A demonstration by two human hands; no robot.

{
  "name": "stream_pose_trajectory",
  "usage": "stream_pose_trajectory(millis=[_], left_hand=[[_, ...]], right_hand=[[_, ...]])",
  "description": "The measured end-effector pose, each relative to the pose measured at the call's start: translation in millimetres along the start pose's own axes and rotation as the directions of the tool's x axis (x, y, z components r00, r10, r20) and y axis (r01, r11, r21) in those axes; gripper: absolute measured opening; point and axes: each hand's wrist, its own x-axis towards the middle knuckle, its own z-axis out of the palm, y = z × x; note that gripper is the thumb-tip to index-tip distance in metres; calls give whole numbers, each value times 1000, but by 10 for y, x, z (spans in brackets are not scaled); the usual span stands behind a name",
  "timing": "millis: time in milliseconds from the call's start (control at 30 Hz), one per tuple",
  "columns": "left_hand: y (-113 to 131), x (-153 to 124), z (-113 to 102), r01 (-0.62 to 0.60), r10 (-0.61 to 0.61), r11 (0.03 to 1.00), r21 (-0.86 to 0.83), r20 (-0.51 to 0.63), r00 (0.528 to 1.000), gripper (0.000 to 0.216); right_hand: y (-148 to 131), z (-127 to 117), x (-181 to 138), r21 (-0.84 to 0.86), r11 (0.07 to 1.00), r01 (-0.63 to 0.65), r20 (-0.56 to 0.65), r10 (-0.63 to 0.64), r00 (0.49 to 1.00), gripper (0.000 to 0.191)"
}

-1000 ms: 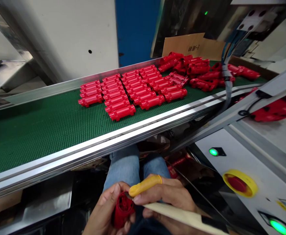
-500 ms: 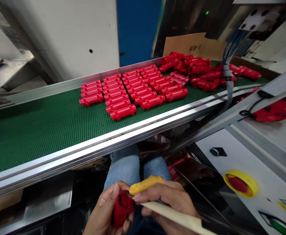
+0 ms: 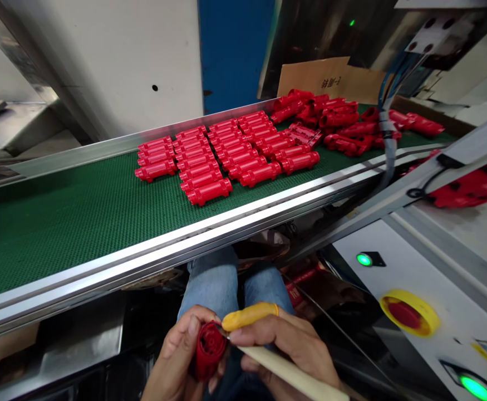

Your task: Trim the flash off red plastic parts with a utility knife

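The person's left hand (image 3: 180,351) has its grip closed around a ribbed red plastic cylinder (image 3: 208,351), which stands nearly on end with its open, webbed end turned up toward the other hand. The right hand (image 3: 287,351) pinches a trimming knife (image 3: 291,373) with a long pale handle, and its small metal tip meets the cylinder's upper rim. A yellow finger cot (image 3: 248,316) covers the right index finger, which lies across the top of the knife and points at the cylinder. Both hands are held over the person's lap, just above blue jeans (image 3: 214,284).

Beyond the knees, a steel side rail (image 3: 163,245) runs across the view and stands between the hands and a green conveyor belt (image 3: 59,234). Neat rows of matching red cylinders (image 3: 210,161) lie on the belt, with a loose heap of them (image 3: 335,117) toward its far right end. Bundled blue cables (image 3: 387,111) hang in front of that end. To the right, below the belt, a white control panel (image 3: 427,267) carries a red emergency stop button (image 3: 405,314) in a yellow ring and a green indicator lamp (image 3: 364,259).
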Motion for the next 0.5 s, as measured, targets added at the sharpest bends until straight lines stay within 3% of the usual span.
stream_pose_trajectory(millis=[167, 267, 367, 400, 500], left_hand=[[-3, 22, -14, 39, -38, 999, -28, 26, 999, 54], [25, 46, -26, 145, -143, 989, -25, 67, 987, 56], [65, 63, -26, 233, -232, 972, -12, 69, 970, 59], [75, 67, -25, 247, -247, 969, 2, 60, 967, 59], [82, 77, -20, 228, -230, 970, 81, 22, 973, 63]], right_hand=[[-3, -101, 67, 51, 997, -58, 83, 54, 995, 17], [-22, -222, 113, 26, 999, -19, 265, 12, 964, 16], [-36, -311, 150, -64, 991, -120, 392, 135, 910, 17], [-31, -320, 161, -62, 992, -108, 398, 124, 909, 17], [4, -270, 175, 60, 997, 56, 291, -71, 954, 17]])
